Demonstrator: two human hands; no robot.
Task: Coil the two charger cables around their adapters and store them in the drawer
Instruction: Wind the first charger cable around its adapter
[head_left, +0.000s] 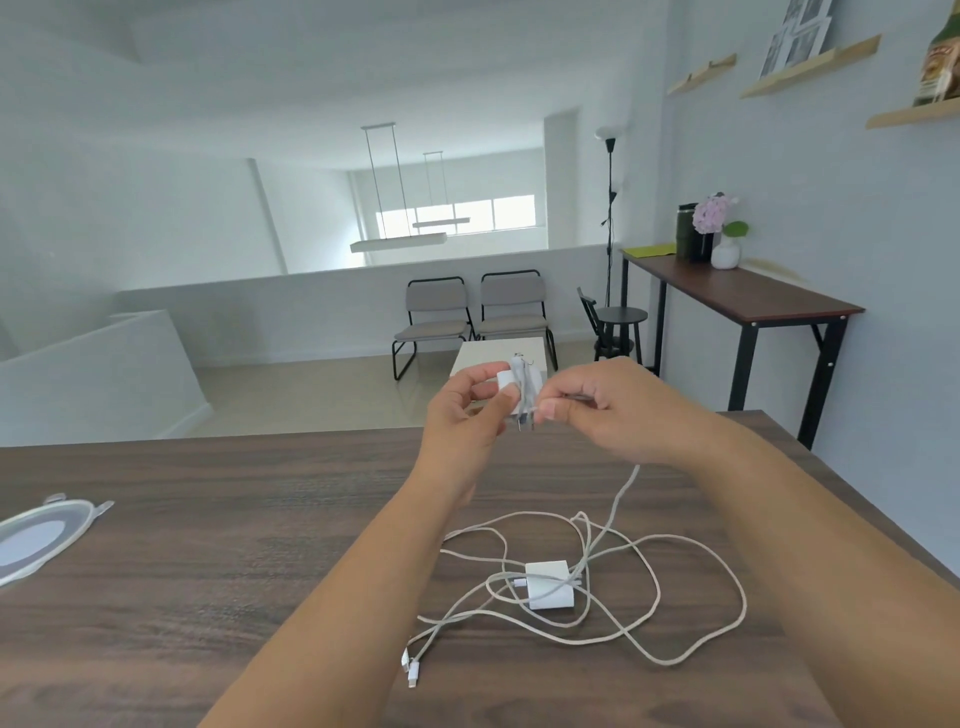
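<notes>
Winding cable onto first adapter (511, 387), held above table (208, 519). Left hand (467, 410) pinches adapter between thumb and fingers; right hand (608, 410) pinches cable (626, 488) beside it. Advice: keep line taut, lay turns side by side. Few grey-white turns on. Second adapter (549, 584) on table amid loose white cable loops (675, 597). Drawer unseen.

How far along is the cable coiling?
Done: nothing stored; no drawer in view. In hand: the left hand holds the first adapter with a few turns on it, and the right hand pinches its cable, most of it trailing loose to the table. Left: finish this coil, wrap the second adapter lying in tangled cable, store both.
</notes>
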